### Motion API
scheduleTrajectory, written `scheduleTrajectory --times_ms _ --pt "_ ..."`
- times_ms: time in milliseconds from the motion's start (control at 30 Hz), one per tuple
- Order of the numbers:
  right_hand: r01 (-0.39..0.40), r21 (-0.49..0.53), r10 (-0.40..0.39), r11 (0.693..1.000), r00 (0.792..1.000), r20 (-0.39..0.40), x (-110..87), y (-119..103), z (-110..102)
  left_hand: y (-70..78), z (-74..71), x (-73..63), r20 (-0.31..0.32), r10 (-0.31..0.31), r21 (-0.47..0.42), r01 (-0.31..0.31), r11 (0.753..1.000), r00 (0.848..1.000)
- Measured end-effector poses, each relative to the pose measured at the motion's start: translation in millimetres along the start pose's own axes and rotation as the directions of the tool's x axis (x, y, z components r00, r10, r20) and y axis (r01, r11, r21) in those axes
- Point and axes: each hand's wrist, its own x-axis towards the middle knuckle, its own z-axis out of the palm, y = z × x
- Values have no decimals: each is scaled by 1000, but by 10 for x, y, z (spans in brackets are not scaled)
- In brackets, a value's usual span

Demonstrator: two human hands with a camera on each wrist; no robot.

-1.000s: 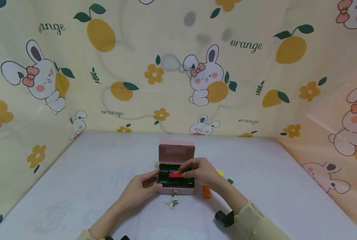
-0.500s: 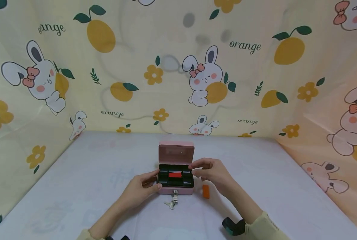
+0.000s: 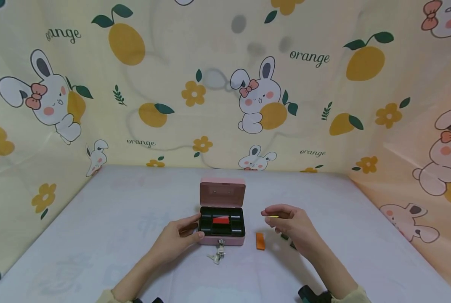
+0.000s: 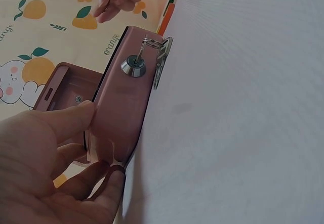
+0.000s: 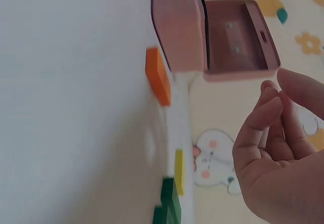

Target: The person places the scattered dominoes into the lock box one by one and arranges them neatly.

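A pink cash box stands on the table with its lid raised. In its black tray lies a red block, in the middle compartment. My left hand holds the box by its left side, thumb at the front corner. Off to the right of the box, my right hand hovers above the table with bent fingers and nothing held. Below it are a yellow block and green blocks, partly hidden in the head view. An orange block lies between box and right hand.
Keys on a ring hang from the lock at the box front. A white cloth covers the table. Behind it rises a curtain printed with rabbits and oranges.
My right hand has let go of the red block, which stays in the tray. It has moved right, away from the box, over the yellow and green blocks. The left hand has stayed put.
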Motion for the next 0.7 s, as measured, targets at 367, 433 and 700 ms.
scheduleTrajectory --times_ms 367,433,700 --pt "-13 -3 13 1000 999 -36 -49 -9 -387 -5 -4 4 3 0 4 0 1000 1000" --pt "-8 -20 7 1000 999 -44 -53 -7 -459 -4 -1 6 2 4 7 -5 1000 1000" --pt "3 -116 -5 993 1000 -24 15 150 -725 7 5 -9 8 27 6 -27 1000 1000"
